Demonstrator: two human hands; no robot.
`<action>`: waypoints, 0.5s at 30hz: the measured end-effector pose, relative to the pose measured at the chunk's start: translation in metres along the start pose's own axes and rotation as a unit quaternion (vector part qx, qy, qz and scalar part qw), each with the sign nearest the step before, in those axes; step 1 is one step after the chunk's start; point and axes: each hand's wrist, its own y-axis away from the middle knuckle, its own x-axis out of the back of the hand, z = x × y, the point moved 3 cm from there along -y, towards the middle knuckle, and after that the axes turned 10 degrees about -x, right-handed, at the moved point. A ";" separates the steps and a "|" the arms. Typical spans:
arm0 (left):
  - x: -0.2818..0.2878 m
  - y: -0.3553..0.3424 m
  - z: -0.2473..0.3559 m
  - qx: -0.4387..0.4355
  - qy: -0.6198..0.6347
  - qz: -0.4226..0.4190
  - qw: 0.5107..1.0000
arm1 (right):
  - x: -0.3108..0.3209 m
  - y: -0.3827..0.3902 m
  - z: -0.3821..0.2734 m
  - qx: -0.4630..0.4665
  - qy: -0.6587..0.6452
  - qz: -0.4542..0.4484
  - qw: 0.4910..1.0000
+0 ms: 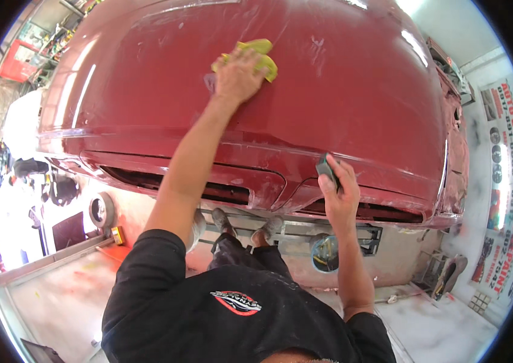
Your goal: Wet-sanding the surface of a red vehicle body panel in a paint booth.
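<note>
1. Cloth point(266, 68), yellow and bunched, beneath the left hand point(238, 75), against the red car panel point(353, 109) spread out ahead of and between both hands; cannot tell whether gripped or merely pressed down.
2. Hands well apart; right hand point(342, 190) nearer the body, clamped on a small dark block point(328, 172) by the panel's near edge; contact with paint unclear.
3. Probably at the wiping step, judging by cloth on paint; block seemingly idle meanwhile.
4. Next, likely calls for flat, even pressure toward the pale streaks point(317, 48) right of the left hand; also for keeping the block clear of wiped paint.
</note>
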 end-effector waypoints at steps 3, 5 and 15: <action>0.005 0.001 -0.062 0.080 -0.041 0.019 0.996 | -0.021 -0.050 -0.008 0.056 0.047 -0.013 0.997; 0.005 0.003 -0.085 0.096 -0.049 0.016 0.994 | -0.045 -0.087 -0.009 0.083 0.090 -0.011 0.992; -0.007 -0.037 -0.108 0.088 -0.021 0.047 0.995 | -0.117 -0.190 -0.010 0.196 0.261 -0.011 0.945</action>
